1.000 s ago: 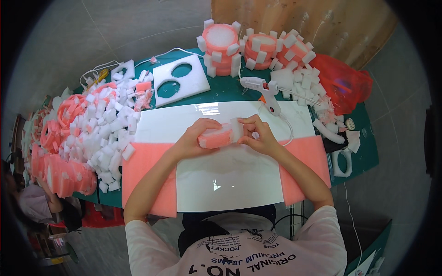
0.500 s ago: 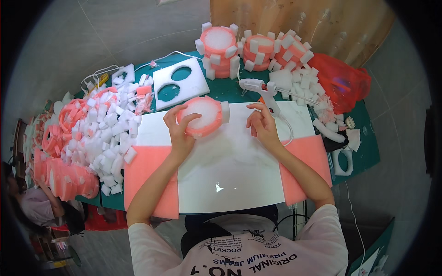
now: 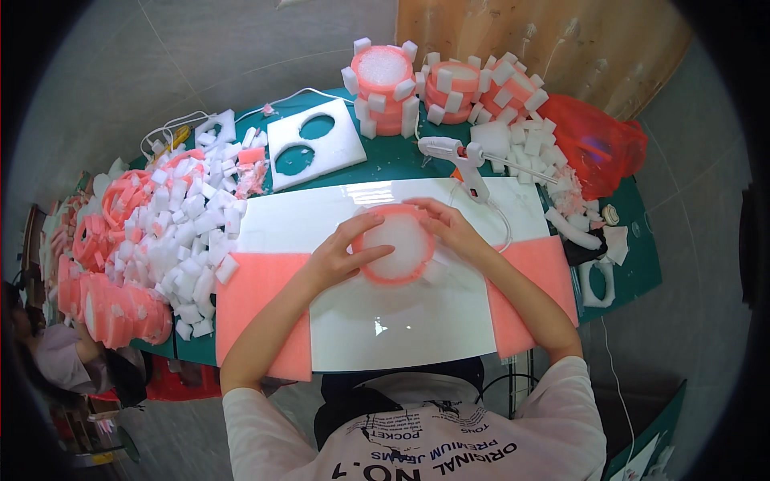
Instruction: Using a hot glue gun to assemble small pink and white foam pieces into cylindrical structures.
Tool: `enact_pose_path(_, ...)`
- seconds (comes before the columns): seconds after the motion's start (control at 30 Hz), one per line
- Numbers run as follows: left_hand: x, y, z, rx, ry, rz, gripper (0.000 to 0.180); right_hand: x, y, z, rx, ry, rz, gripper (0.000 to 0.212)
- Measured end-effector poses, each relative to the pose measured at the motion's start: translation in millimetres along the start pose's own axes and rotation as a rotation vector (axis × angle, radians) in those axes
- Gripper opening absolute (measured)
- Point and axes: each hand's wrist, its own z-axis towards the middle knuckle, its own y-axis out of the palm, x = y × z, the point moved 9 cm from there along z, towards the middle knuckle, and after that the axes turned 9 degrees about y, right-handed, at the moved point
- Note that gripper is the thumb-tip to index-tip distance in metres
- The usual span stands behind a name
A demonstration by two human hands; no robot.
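A round foam piece with a pink rim and a whitish middle [image 3: 399, 247] is held above the white board [image 3: 401, 321]. My left hand [image 3: 341, 258] grips its left side, thumb lying across the pale middle and fingers at the rim. At the upper right of the same rim, my right hand [image 3: 451, 228] is closed, with its fingertips on the pink edge. Its fingers hide that part of the rim, and I cannot make out the white block there. Just beyond my right hand, a white glue gun [image 3: 453, 152] stands with a stick in its back.
Loose white foam blocks [image 3: 192, 216] and pink rings are heaped at the left. A white foam sheet with two round holes [image 3: 341, 144] lies behind the board. Block-studded pink rounds [image 3: 385, 72] stand at the back, beside a red plastic bag [image 3: 597, 148]. Pink foam sheets [image 3: 269, 321] flank the board.
The round foam piece has come nearer and to the right in my left hand. My right hand has moved slightly left and closed on its rim.
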Motion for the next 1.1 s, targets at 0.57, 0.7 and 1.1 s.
enact_pose_path(0.57, -42, -18, 1, 0.312, -0.447, -0.269, 0.058, 0, -16, -1, 0.068, -0.221, 0.034, 0.028)
enact_pose_path(0.7, -45, -14, -6, 0.273, -0.467, -0.219, 0.062, 0, -9, -1, 0.028, -0.208, 0.004, 0.028)
enact_pose_path(1.1, -47, -13, -6, 0.278, -0.488, -0.234, 0.053, -10, -11, -3, 0.157, -0.234, -0.39, 0.034)
